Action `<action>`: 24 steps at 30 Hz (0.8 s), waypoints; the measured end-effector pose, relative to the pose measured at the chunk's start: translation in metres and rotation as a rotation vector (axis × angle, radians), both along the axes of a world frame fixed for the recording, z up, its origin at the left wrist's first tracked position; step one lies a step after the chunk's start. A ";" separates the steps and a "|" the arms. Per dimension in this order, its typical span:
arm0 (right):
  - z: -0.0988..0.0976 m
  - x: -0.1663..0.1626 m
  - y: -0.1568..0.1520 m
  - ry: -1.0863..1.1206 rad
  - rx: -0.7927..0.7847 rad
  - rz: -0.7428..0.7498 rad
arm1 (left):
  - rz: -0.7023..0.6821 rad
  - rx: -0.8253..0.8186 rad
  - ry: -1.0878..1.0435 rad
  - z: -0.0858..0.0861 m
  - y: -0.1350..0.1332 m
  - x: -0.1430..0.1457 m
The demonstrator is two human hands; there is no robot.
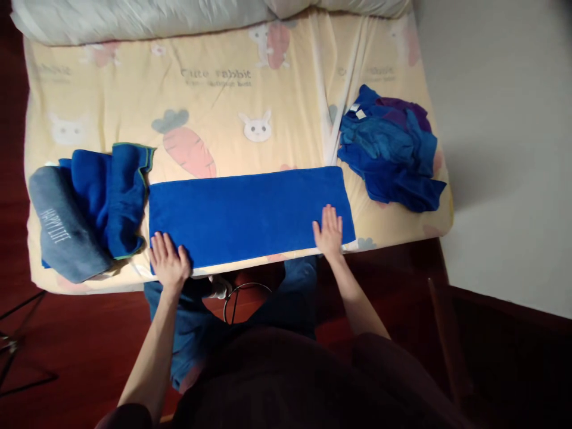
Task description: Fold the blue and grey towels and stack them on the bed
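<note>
A blue towel lies flat as a long rectangle along the near edge of the bed. My left hand rests on its near left corner, fingers stretched out. On the towel's near right part lies my right hand, also flat, with the fingers straight. Left of the towel, close to its edge, sits a group of rolled or folded towels: a grey one lettered "HAPPY LIFE" and a blue one with green edging. A crumpled heap of blue and purple cloths lies to the right.
The bed carries a yellow sheet printed with rabbits and carrots. A pale quilt runs along its far side. A light wall stands at the right. Black stand legs are on the red floor at left.
</note>
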State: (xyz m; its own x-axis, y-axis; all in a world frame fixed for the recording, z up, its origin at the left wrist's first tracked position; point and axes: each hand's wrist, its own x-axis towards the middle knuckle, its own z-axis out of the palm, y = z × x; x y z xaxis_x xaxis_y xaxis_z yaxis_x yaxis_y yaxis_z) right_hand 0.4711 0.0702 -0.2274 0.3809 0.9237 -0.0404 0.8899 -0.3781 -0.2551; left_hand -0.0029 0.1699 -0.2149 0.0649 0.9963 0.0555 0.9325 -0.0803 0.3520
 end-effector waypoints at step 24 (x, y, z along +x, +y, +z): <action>-0.012 -0.115 0.145 0.100 0.120 0.241 | -0.085 0.012 0.023 -0.009 0.109 0.085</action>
